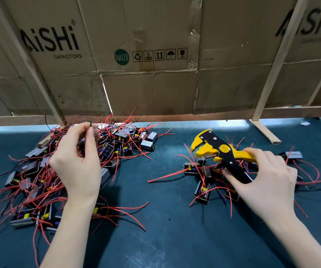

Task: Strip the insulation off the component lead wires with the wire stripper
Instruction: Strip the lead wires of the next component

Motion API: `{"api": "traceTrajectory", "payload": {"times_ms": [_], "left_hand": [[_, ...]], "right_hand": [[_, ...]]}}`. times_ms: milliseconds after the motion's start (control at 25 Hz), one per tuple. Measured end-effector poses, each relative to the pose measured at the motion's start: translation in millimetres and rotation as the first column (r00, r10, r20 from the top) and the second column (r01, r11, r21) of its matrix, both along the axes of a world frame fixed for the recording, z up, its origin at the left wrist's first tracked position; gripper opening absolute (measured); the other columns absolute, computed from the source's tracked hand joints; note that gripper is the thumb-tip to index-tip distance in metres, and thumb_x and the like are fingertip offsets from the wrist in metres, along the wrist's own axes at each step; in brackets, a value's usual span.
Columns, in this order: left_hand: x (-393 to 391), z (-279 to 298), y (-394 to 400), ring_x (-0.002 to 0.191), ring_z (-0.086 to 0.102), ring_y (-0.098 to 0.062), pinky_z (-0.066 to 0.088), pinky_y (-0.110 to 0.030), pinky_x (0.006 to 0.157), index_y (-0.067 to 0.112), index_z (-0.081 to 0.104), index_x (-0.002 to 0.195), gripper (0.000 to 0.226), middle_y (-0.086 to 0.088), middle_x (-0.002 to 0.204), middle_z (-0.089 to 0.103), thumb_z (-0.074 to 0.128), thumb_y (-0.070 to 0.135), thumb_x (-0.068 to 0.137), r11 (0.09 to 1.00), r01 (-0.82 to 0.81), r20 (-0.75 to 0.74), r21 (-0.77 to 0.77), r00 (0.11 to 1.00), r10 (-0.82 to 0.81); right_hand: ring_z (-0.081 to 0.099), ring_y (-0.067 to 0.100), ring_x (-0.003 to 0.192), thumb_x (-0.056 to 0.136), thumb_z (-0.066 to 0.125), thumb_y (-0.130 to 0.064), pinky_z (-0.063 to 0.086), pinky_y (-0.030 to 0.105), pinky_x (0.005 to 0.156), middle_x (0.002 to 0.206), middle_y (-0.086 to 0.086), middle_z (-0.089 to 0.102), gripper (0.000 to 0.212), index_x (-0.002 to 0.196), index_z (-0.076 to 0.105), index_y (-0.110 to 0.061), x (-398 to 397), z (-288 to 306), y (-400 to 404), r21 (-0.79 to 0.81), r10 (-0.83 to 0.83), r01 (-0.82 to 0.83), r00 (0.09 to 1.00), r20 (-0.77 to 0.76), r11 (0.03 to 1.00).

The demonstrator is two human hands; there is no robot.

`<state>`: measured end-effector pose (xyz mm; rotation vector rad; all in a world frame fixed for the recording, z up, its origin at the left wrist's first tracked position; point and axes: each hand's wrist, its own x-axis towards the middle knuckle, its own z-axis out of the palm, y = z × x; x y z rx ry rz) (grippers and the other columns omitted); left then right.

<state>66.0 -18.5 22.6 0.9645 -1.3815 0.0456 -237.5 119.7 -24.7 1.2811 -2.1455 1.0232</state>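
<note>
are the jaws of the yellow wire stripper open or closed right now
Open. The wire stripper, held by the right hand, shows a clear gap between its yellow jaws, with no wire in them.

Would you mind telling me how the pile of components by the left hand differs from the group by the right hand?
The left pile is large and densely tangled; the right group is small and loosely spread. The left hand pinches a lead over its pile; the right hand holds the wire stripper over its group. Both are dark blocks with red leads.

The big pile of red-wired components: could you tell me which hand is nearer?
Left. The left hand is over the big pile, pinching a wire; the right hand is apart, gripping the wire stripper.
</note>
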Motion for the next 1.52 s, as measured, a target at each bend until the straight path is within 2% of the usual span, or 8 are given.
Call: {"api": "traceTrajectory", "payload": {"times_ms": [280,360,440,560,680,840,1040,1520], "left_hand": [[-20,11,11,0.069,0.060,-0.011,0.051,-0.031,0.069,0.008,0.058,0.103,0.012,0.002,0.080,0.059,0.049,0.016,0.102,0.919,0.388,-0.385,-0.076,0.838,-0.386],[-11,9,10,0.072,0.059,-0.017,0.048,-0.037,0.072,0.005,0.062,0.104,0.016,0.000,0.082,0.061,0.050,0.015,0.102,0.963,0.253,-0.285,-0.093,0.920,-0.270],[-4,5,10,0.077,0.058,-0.026,0.043,-0.034,0.079,0.002,0.069,0.102,0.018,-0.009,0.086,0.067,0.054,0.012,0.101,0.978,-0.035,0.020,-0.206,0.999,0.040],[-12,5,18,0.080,0.053,-0.028,0.032,-0.033,0.081,0.007,0.074,0.100,0.015,-0.006,0.082,0.067,0.059,0.010,0.098,0.903,-0.197,0.176,-0.381,0.944,0.281],[-29,6,26,0.072,0.058,-0.019,0.045,-0.027,0.072,0.011,0.070,0.101,0.015,0.003,0.082,0.065,0.057,0.016,0.099,0.959,0.220,0.025,-0.180,0.975,-0.219],[-53,2,35,0.051,0.050,-0.007,0.042,-0.016,0.051,0.017,0.068,0.091,0.008,0.002,0.061,0.062,0.063,0.012,0.093,0.597,0.716,-0.218,0.362,0.688,-0.692],[-76,-23,45,0.051,0.049,-0.006,0.040,-0.020,0.054,0.011,0.065,0.081,0.011,0.001,0.058,0.060,0.065,0.008,0.092,0.418,0.675,-0.146,0.608,0.612,-0.777],[-80,-34,40,0.053,0.046,-0.008,0.038,-0.015,0.054,0.014,0.064,0.077,0.014,0.008,0.054,0.051,0.065,0.009,0.090,0.427,0.689,-0.226,0.586,0.645,-0.730]], "right_hand": [[0.058,0.032,0.088,0.065,0.071,-0.056,0.034,0.042,0.079,0.090,0.001,0.064,0.057,0.107,0.066,-0.017,-2,-1,0,0.004,-0.009,0.010,1.000,-0.009,1.000],[0.058,0.032,0.089,0.066,0.075,-0.055,0.034,0.042,0.079,0.090,0.001,0.064,0.056,0.107,0.066,-0.017,-3,-2,0,0.004,-0.013,0.013,1.000,-0.010,1.000],[0.058,0.032,0.088,0.065,0.071,-0.057,0.034,0.042,0.079,0.090,0.001,0.064,0.058,0.107,0.066,-0.017,-3,-3,-1,0.000,-0.016,0.016,1.000,-0.013,1.000],[0.057,0.031,0.088,0.064,0.068,-0.058,0.034,0.041,0.079,0.089,0.001,0.063,0.059,0.106,0.066,-0.017,-3,-3,-1,0.003,-0.022,0.022,0.999,-0.023,1.000],[0.057,0.032,0.089,0.066,0.078,-0.055,0.034,0.041,0.080,0.091,0.001,0.063,0.056,0.107,0.066,-0.018,-4,-3,-1,0.015,-0.031,0.031,0.999,-0.018,0.999],[0.057,0.032,0.089,0.061,0.089,-0.045,0.033,0.041,0.080,0.091,0.001,0.063,0.057,0.106,0.066,-0.018,-2,-4,-1,0.034,-0.024,0.024,1.000,0.006,0.999],[0.057,0.032,0.086,0.070,0.066,-0.060,0.033,0.041,0.078,0.087,0.001,0.061,0.062,0.114,0.064,-0.017,3,-3,-1,0.027,-0.014,0.016,0.999,-0.048,1.000],[0.055,0.028,0.080,0.071,0.055,-0.066,0.032,0.039,0.074,0.084,-0.004,0.058,0.058,0.104,0.064,-0.019,12,-2,-1,0.064,0.072,-0.064,0.987,-0.146,0.996]]}}
